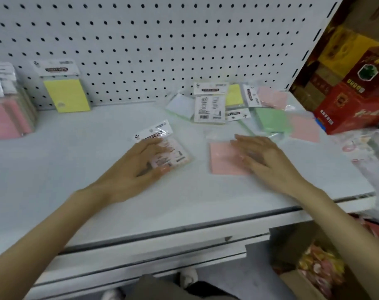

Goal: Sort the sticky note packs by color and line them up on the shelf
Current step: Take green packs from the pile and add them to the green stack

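My left hand [138,167] grips a pink sticky note pack [173,148] lying back side up on the white shelf [75,180], thumb under its near edge. My right hand [262,156] rests with straight fingers on a second pink pack [223,161] lying flat. A yellow pack [65,92] leans upright against the pegboard at the left. A row of pink packs [8,113] stands at the far left. A loose pile of packs [238,105] in yellow, green, pink and pale blue lies at the back right.
A red and gold carton [355,105] stands at the shelf's right end, with a stack of boxes behind it. Below the shelf edge at the right an open cardboard box [314,267] holds small colourful items. The pegboard [162,40] closes the back.
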